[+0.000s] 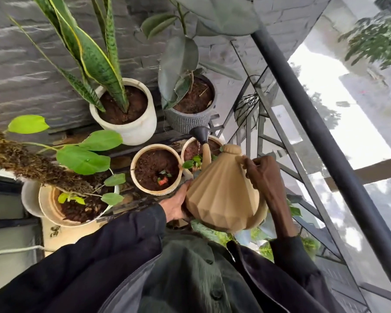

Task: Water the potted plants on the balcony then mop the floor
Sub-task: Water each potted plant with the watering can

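A tan ribbed watering can point(221, 188) is tilted forward, its dark rose head point(200, 133) over a small cream pot point(190, 152) with a little green plant. Water drips from the rose into that pot. My right hand point(261, 175) grips the can's handle at the top. My left hand point(175, 205) is pressed against the can's lower left side. To the left stands another cream pot point(155, 169) with soil and a tiny sprout.
A white pot with a snake plant point(124, 109) and a grey ribbed pot with a rubber plant point(190, 102) stand behind, against a grey brick wall. A large-leafed plant's pot point(77, 202) is at left. A dark metal railing point(303, 114) with glass runs along the right.
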### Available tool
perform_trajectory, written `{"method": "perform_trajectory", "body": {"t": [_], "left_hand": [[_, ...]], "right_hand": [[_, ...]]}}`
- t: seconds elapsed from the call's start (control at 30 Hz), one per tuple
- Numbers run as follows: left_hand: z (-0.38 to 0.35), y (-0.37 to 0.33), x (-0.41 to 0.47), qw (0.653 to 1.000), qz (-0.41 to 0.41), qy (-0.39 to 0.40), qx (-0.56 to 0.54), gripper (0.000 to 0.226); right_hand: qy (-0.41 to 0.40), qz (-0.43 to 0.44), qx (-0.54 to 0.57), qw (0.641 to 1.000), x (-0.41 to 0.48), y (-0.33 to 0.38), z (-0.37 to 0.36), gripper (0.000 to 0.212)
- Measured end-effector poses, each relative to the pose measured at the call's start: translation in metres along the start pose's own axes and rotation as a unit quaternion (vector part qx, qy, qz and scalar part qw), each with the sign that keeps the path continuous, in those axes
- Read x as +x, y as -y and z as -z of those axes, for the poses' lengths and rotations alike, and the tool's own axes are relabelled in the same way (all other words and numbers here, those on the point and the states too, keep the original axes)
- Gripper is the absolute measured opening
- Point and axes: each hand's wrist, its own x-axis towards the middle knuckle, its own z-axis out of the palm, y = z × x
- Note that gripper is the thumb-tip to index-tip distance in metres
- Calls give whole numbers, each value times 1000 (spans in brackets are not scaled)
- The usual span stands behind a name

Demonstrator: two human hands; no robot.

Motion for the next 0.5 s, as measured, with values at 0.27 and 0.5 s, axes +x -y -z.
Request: {"method": "perform_trajectory", "body": {"t": [0.27,0.5], "left_hand": [[-5,-1,1,998,-12,-54,-6,62],[-4,-2,5,997,-15,-76,-8,60]], "right_hand": [[20,21,-24,999,16,5,5,53],[36,28,-27,999,21,5,4,55]]}}
